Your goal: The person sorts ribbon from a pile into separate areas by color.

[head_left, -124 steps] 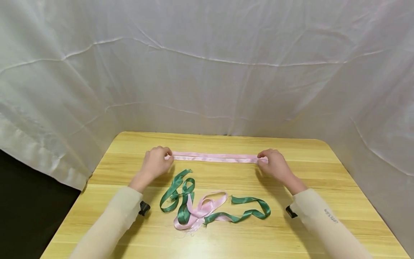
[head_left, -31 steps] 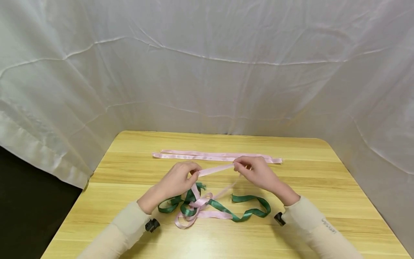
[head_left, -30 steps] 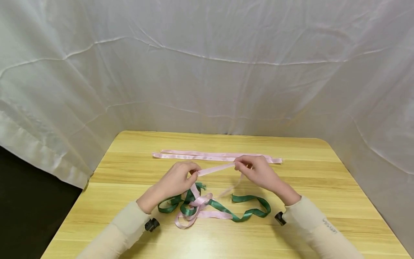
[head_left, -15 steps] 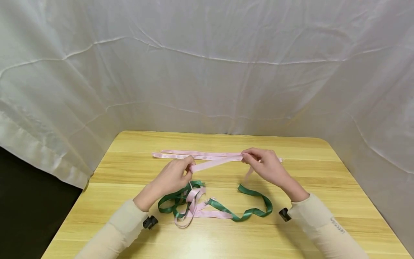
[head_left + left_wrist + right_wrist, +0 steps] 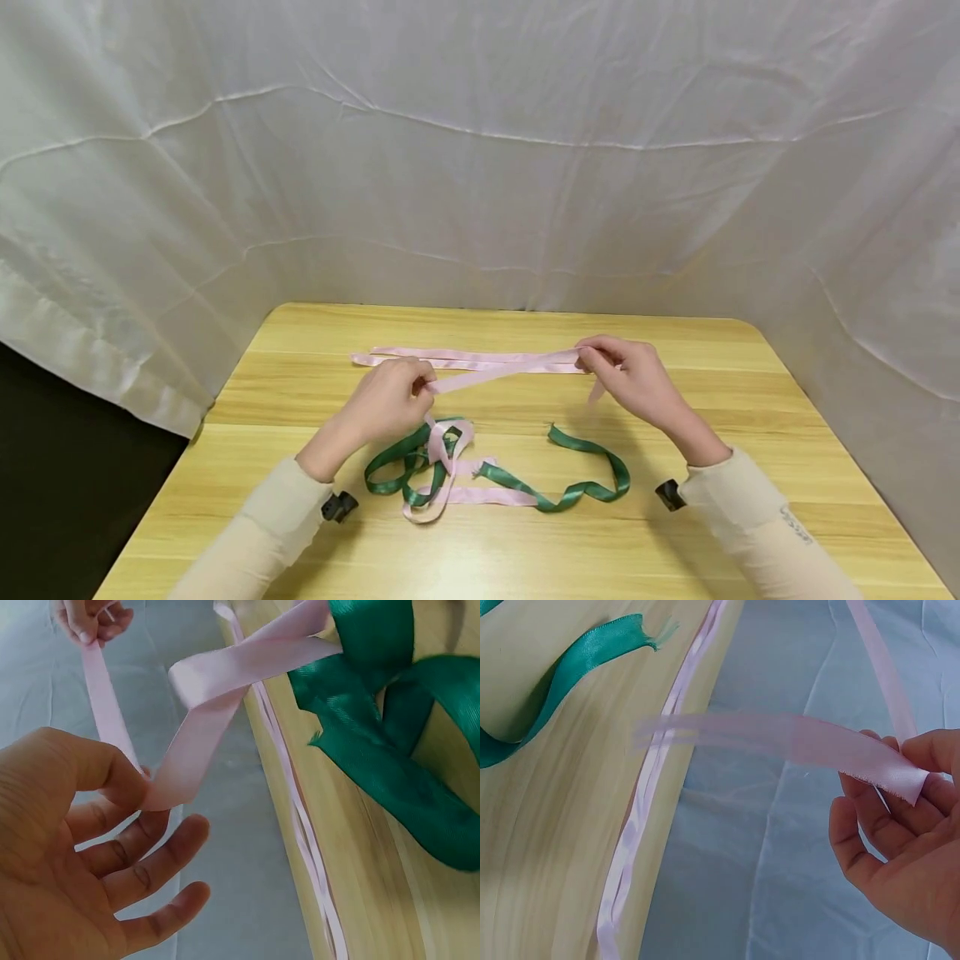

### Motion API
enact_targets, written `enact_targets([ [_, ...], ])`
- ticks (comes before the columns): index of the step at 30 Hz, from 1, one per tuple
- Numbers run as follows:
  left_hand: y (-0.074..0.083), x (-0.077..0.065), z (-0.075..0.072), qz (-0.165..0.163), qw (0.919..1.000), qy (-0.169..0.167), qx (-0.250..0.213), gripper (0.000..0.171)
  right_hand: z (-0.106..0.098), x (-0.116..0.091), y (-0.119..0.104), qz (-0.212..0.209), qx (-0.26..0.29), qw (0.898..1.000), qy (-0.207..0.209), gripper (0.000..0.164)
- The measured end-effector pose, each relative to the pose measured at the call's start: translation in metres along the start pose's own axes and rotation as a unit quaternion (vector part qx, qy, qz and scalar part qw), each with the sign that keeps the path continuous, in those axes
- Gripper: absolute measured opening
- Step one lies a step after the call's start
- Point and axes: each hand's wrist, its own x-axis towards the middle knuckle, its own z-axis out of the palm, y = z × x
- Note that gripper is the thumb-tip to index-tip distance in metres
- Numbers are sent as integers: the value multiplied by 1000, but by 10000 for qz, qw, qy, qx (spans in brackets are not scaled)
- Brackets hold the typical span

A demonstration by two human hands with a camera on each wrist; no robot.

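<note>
A pink satin ribbon (image 5: 506,369) stretches above the table between both hands, slanting up to the right. My left hand (image 5: 386,400) pinches it between thumb and forefinger; in the left wrist view the other fingers (image 5: 154,874) stand loosely apart. From there the pink ribbon (image 5: 191,750) trails down to the pile. My right hand (image 5: 633,379) pinches the ribbon further along, and a loose frayed end (image 5: 870,769) hangs from it. Below the hands lie a green ribbon loop (image 5: 390,462), pink loops (image 5: 450,446) and a wavy green ribbon (image 5: 585,492).
Two pink ribbon strips (image 5: 465,358) lie flat, side by side, near the far edge of the wooden table (image 5: 712,358). A pale curtain (image 5: 525,208) hangs behind and at the sides. A dark area (image 5: 67,483) shows at the left.
Earlier both hands held the ends of the strips lying at the back. Since then they have taken another pink ribbon from the pile and moved apart, drawing it out longer.
</note>
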Motion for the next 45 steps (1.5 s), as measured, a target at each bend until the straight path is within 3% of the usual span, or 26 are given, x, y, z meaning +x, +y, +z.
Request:
enact_targets([
  [7,-11,-3,-4,-139,9996,211,145,18,-13,-1,6,170,-110,9991,384,26],
  [21,-32,-15,-23,-405,9980,474,94,11,-25,-9,25,410,-304,9972,547,28],
  [45,-84,-18,-43,-1225,9915,391,199,21,-38,-19,68,1301,-432,9903,-215,30],
])
